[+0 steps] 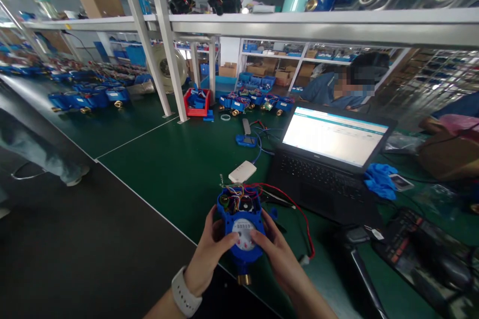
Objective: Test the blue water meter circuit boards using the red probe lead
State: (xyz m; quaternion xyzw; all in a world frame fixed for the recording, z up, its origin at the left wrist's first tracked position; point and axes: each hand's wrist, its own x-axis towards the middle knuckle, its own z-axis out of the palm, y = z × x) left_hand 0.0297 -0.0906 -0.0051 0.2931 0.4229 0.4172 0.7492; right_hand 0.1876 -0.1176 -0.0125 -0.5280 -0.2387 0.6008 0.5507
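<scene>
Between my two hands is a blue water meter (244, 259), held at the near edge of the green workbench. Its round white dial faces up, and a brass threaded end points toward me. The compartment at its far end is uncovered, showing coloured wires and a green circuit part. My left hand (209, 244) grips the left side with the thumb on the dial. From the right, my right hand (277, 244) grips the body, its thumb also on the dial. A red cable (299, 204) with a pale connector lies just right of the meter.
Behind the meter are a white box (242, 172) on a blue cable and a blue handheld device (246, 140). An open laptop (322, 169) stands right, near a barcode scanner (355, 249) and a mouse (443, 254). Several meters (239, 103) and a red bin (197, 102) sit farther back. A person (329, 87) is beyond.
</scene>
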